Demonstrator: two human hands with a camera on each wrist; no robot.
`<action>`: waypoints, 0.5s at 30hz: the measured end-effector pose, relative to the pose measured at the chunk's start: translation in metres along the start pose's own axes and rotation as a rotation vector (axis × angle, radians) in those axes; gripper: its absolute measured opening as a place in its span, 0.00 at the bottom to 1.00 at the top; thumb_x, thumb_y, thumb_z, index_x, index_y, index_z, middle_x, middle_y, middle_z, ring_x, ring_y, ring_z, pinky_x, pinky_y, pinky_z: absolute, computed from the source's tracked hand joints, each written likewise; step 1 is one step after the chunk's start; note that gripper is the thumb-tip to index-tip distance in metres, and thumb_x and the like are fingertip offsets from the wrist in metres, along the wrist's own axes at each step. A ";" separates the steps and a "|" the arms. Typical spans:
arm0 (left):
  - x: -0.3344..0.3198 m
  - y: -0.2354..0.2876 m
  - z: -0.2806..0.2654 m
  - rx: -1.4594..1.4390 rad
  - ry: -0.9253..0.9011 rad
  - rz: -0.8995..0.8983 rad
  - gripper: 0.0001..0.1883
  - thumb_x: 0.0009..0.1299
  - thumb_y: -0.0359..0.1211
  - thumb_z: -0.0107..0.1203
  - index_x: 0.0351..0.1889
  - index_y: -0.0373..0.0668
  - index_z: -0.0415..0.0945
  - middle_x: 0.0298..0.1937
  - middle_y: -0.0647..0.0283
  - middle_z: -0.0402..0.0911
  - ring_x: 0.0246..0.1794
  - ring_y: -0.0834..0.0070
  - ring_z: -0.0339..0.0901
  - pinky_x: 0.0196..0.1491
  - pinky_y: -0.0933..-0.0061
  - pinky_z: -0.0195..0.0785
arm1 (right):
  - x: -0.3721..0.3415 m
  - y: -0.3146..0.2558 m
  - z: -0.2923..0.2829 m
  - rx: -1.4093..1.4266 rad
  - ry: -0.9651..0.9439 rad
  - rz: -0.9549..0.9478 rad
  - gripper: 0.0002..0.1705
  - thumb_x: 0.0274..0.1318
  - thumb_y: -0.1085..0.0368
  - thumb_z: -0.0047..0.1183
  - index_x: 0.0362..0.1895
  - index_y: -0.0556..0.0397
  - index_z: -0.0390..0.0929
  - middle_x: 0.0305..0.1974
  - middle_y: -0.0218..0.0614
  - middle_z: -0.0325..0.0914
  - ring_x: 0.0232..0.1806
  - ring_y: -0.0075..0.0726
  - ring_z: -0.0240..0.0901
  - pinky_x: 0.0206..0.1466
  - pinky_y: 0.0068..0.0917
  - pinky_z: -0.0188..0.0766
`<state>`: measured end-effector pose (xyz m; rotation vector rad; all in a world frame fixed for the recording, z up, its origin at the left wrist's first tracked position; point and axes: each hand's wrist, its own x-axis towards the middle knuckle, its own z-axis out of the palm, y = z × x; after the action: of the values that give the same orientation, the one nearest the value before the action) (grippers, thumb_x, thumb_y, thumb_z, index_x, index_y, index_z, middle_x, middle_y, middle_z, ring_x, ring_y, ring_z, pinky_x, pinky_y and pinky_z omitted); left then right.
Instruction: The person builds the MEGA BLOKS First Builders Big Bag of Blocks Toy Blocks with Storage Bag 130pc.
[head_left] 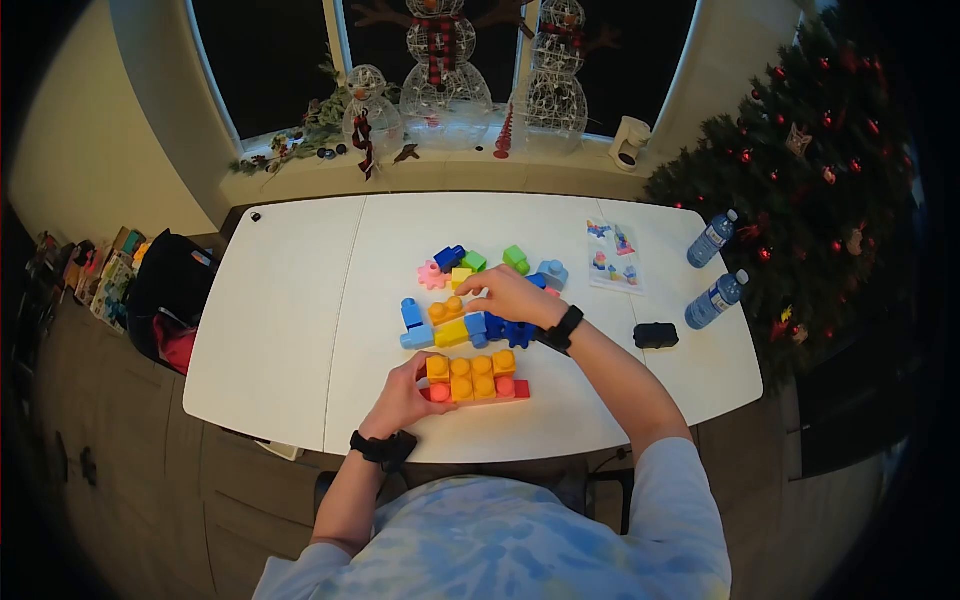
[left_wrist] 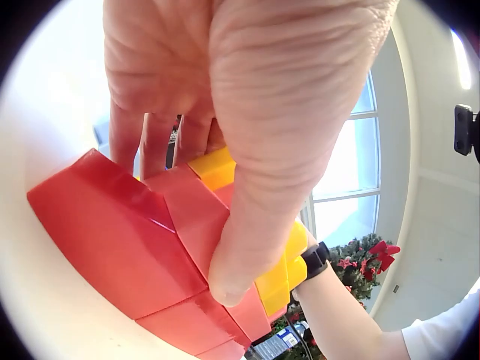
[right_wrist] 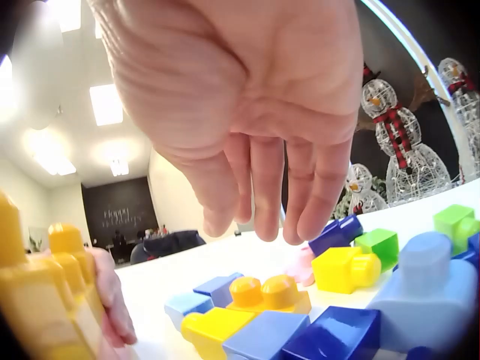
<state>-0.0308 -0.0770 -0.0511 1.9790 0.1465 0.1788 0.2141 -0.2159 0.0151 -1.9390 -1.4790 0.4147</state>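
My left hand grips the left end of a structure of toy building blocks, with orange studded blocks stacked on red ones. In the left wrist view, the thumb presses one side of the red blocks while the fingers reach round the far side. My right hand hovers over the loose blocks, fingers pointing down and holding nothing. Nearest beneath it are an orange two-stud block and a yellow block. Light blue blocks, another yellow block and dark blue blocks lie around them.
Green blocks and a pink piece lie farther back on the white table. At the right are a picture sheet, a black case and two water bottles. Snowman figures stand by the window.
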 end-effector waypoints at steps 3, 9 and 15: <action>-0.004 -0.005 -0.005 -0.023 0.023 -0.025 0.39 0.50 0.26 0.80 0.61 0.36 0.72 0.57 0.60 0.82 0.59 0.72 0.80 0.64 0.67 0.75 | 0.032 0.021 0.036 -0.170 0.045 -0.174 0.14 0.52 0.70 0.61 0.45 0.55 0.86 0.42 0.47 0.86 0.48 0.53 0.82 0.55 0.42 0.77; -0.010 -0.004 -0.008 -0.094 0.061 -0.067 0.40 0.51 0.25 0.79 0.63 0.36 0.71 0.60 0.61 0.80 0.62 0.72 0.78 0.65 0.67 0.75 | 0.052 0.033 0.044 -0.267 -0.084 -0.092 0.14 0.51 0.67 0.64 0.44 0.56 0.86 0.41 0.47 0.86 0.47 0.53 0.82 0.53 0.41 0.78; -0.012 -0.006 -0.006 -0.095 0.081 -0.052 0.40 0.52 0.25 0.79 0.63 0.36 0.71 0.60 0.61 0.80 0.62 0.72 0.77 0.66 0.68 0.74 | 0.004 -0.051 -0.015 0.017 0.049 0.026 0.18 0.51 0.64 0.68 0.48 0.54 0.87 0.42 0.48 0.85 0.48 0.50 0.81 0.53 0.39 0.77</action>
<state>-0.0435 -0.0713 -0.0544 1.8720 0.2374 0.2279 0.1867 -0.2092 0.0603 -1.9435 -1.4162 0.3868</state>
